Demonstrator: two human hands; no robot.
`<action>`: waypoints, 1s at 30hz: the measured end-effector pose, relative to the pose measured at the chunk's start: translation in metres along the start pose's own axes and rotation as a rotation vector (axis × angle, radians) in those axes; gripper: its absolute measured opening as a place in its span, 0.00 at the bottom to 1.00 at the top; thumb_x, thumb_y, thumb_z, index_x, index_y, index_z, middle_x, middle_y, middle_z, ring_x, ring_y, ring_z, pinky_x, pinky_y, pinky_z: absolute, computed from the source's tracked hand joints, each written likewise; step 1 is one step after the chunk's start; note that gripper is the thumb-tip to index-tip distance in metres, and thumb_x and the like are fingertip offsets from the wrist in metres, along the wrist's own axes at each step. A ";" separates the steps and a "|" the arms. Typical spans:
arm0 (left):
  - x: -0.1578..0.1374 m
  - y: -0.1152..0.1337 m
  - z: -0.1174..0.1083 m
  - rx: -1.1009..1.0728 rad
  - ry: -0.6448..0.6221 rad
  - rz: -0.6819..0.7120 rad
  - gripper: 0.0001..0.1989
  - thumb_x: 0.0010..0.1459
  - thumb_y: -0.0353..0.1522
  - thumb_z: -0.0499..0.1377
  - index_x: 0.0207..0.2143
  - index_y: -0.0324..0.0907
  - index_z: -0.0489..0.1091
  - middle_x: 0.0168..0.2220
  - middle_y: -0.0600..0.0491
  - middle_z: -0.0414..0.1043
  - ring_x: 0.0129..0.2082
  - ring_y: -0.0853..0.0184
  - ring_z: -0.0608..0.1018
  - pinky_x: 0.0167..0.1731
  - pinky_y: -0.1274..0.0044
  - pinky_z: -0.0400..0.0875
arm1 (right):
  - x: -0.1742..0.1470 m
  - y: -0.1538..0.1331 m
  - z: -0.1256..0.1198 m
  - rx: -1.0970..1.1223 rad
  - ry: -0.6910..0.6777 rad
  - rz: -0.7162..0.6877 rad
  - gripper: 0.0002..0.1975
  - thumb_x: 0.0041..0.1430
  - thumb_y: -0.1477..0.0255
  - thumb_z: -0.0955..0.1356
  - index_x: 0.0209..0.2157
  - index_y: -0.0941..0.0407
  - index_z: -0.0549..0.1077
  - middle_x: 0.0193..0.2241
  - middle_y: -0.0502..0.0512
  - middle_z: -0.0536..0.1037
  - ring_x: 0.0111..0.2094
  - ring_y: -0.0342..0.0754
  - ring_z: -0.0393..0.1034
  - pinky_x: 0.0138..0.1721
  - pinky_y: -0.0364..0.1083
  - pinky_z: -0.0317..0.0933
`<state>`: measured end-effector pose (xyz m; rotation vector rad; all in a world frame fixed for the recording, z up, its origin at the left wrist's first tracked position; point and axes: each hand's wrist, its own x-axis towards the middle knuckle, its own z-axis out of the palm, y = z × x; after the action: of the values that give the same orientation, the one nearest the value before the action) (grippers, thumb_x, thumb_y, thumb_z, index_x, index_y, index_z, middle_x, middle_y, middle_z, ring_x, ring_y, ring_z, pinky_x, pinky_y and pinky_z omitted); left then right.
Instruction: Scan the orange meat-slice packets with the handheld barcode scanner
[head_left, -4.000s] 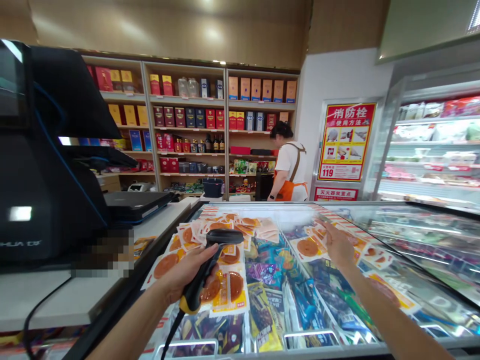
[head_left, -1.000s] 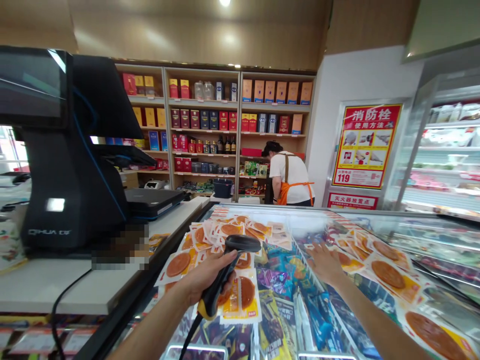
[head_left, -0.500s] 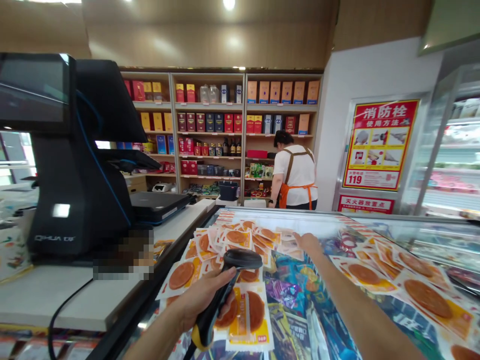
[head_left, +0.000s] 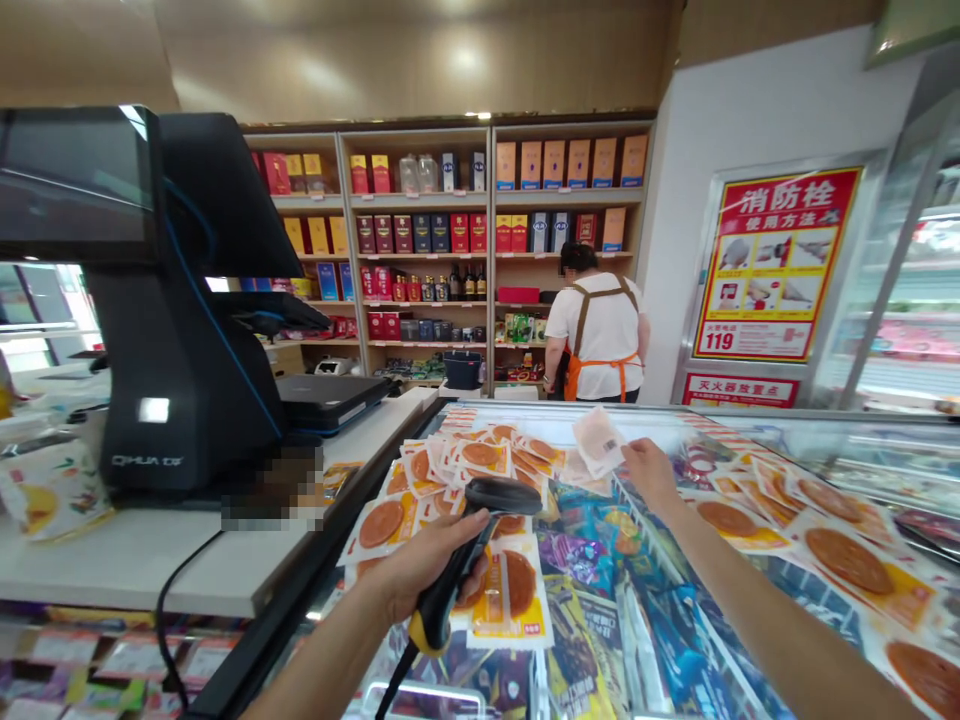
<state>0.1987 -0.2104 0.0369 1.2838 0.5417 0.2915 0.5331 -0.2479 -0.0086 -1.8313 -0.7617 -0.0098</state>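
My left hand (head_left: 433, 562) is wrapped round the handle of a black and yellow barcode scanner (head_left: 501, 496), its head pointing right and its cable trailing down. Between the fingers of my right hand (head_left: 651, 476) is a flat sealed food packet (head_left: 598, 441), raised with its pale back and small dark barcode toward me. Below the scanner, yellow and white packets with round brown slices (head_left: 519, 590) lie spread over the glass top of a freezer. More pale packets (head_left: 574, 468) lie face down just under my right hand. Another group of packets (head_left: 847, 560) lies to the right.
On the left counter (head_left: 157, 570) stands a black point-of-sale terminal (head_left: 187, 380). Colourful frozen goods (head_left: 592, 620) show through the freezer glass. Beyond the freezer, a person in an orange apron (head_left: 596, 335) faces shelves of boxes (head_left: 420, 235). A red fire-hydrant sign (head_left: 776, 265) hangs at right.
My right hand has lifted one packet off the pile and moved slightly right. The left hand still grips the scanner, and the view has shifted a little.
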 end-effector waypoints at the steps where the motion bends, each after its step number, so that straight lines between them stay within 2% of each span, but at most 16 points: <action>1: -0.001 0.000 0.001 -0.005 -0.014 -0.006 0.17 0.46 0.46 0.51 0.26 0.39 0.58 0.16 0.58 0.60 0.13 0.76 0.64 0.14 0.82 0.52 | -0.009 -0.001 -0.002 0.134 -0.030 0.001 0.09 0.43 0.65 0.60 0.25 0.56 0.63 0.21 0.51 0.72 0.24 0.45 0.67 0.24 0.44 0.63; 3: -0.003 -0.001 0.004 -0.008 -0.024 -0.016 0.17 0.46 0.45 0.50 0.27 0.39 0.58 0.16 0.58 0.60 0.13 0.76 0.64 0.15 0.82 0.53 | -0.026 -0.004 -0.003 0.354 -0.106 0.008 0.09 0.41 0.64 0.62 0.23 0.55 0.61 0.18 0.48 0.69 0.23 0.45 0.67 0.24 0.45 0.63; 6: -0.007 0.000 0.007 0.014 -0.010 -0.016 0.18 0.46 0.46 0.51 0.26 0.39 0.59 0.17 0.58 0.61 0.14 0.77 0.64 0.16 0.82 0.53 | -0.047 -0.008 0.001 0.445 -0.197 0.018 0.10 0.40 0.64 0.63 0.22 0.55 0.60 0.16 0.47 0.68 0.22 0.45 0.67 0.25 0.46 0.64; 12: -0.014 0.004 0.011 0.015 0.007 -0.027 0.19 0.45 0.47 0.51 0.27 0.38 0.59 0.17 0.57 0.61 0.14 0.76 0.64 0.15 0.83 0.53 | -0.068 -0.015 0.010 0.392 -0.243 -0.019 0.09 0.40 0.63 0.63 0.22 0.54 0.61 0.17 0.47 0.68 0.22 0.44 0.65 0.23 0.45 0.63; 17: -0.017 0.003 0.011 0.006 0.013 -0.037 0.19 0.44 0.46 0.52 0.27 0.38 0.60 0.17 0.57 0.61 0.14 0.77 0.64 0.15 0.83 0.53 | -0.075 -0.020 0.014 0.336 -0.211 -0.072 0.09 0.41 0.64 0.62 0.21 0.55 0.62 0.17 0.47 0.66 0.21 0.43 0.63 0.23 0.44 0.63; 26: -0.016 0.001 0.012 -0.002 -0.016 -0.004 0.18 0.45 0.45 0.51 0.28 0.37 0.61 0.18 0.57 0.61 0.14 0.77 0.64 0.15 0.83 0.54 | -0.080 -0.024 0.017 0.345 -0.194 -0.073 0.09 0.42 0.64 0.62 0.21 0.55 0.62 0.17 0.47 0.66 0.21 0.43 0.63 0.23 0.44 0.63; 30: -0.015 0.002 0.013 0.032 -0.030 0.005 0.19 0.46 0.45 0.51 0.29 0.37 0.61 0.18 0.56 0.62 0.15 0.76 0.65 0.16 0.83 0.55 | -0.076 -0.026 0.020 0.357 -0.229 -0.039 0.09 0.42 0.64 0.62 0.21 0.55 0.61 0.17 0.47 0.66 0.22 0.43 0.64 0.23 0.44 0.63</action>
<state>0.1935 -0.2280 0.0449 1.3184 0.5194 0.2689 0.4531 -0.2635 -0.0221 -1.4915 -0.8962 0.2974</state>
